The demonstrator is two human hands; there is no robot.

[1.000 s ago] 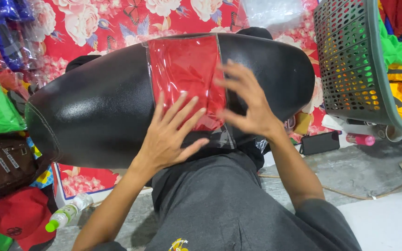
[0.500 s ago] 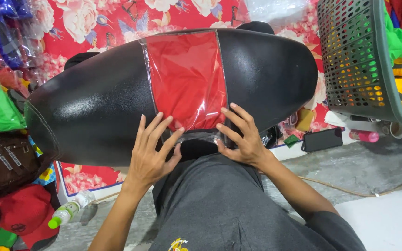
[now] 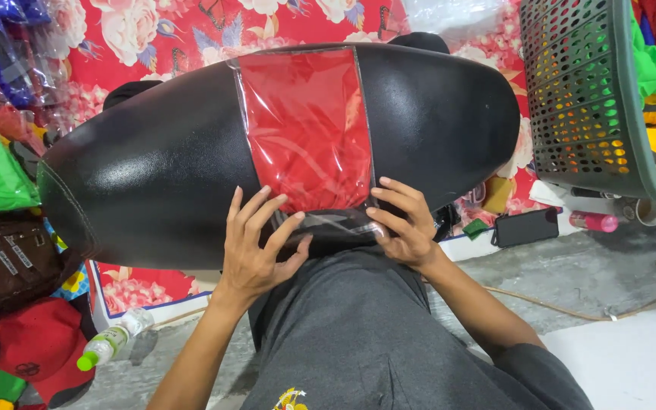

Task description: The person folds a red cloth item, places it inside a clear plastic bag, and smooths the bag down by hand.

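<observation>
Bright even light, soft glare on seat (image 3: pixel 153 175), wide-angle edge distortion

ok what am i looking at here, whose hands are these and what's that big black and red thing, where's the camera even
There is no machine here: these are a person's two bare hands, seen from a camera worn on that person's head and looking down, so the grey trousers at the bottom are the wearer's own lap.

The big thing is a black padded seat, like one from a motorbike, lying across the lap. A red panel under clear plastic film wraps its middle.

The left hand and the right hand both press flat on the seat's near edge, at the lower end of the red panel, where the film wrinkles.

Around it: a flowered red cloth behind, a green mesh basket to the right, a dark phone and a small bottle with a green cap on the floor.
</observation>
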